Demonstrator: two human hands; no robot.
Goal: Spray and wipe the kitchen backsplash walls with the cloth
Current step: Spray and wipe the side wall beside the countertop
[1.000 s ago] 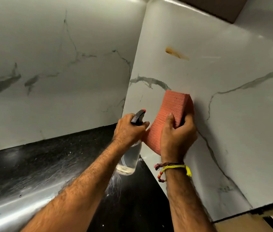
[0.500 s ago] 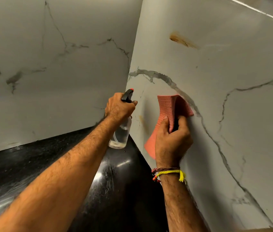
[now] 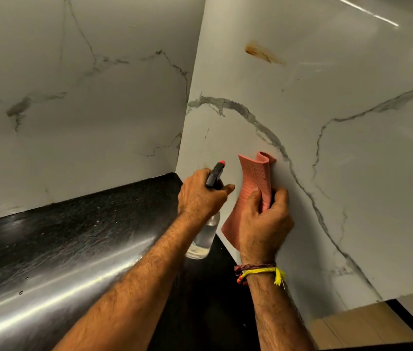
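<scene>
The spray bottle hangs over the countertop, left of the cloth; the stain sits above on the right wall.

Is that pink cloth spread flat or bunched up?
Bunched: the cloth is folded lengthwise, its top edge curled, gripped by the right hand.

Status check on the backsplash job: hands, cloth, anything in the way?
Left hand grips spray bottle, nozzle toward right wall. Right hand holds pink cloth against it. Brown stain above, unwiped. Nothing in the way.

Cloth lower (more bunched)
</scene>
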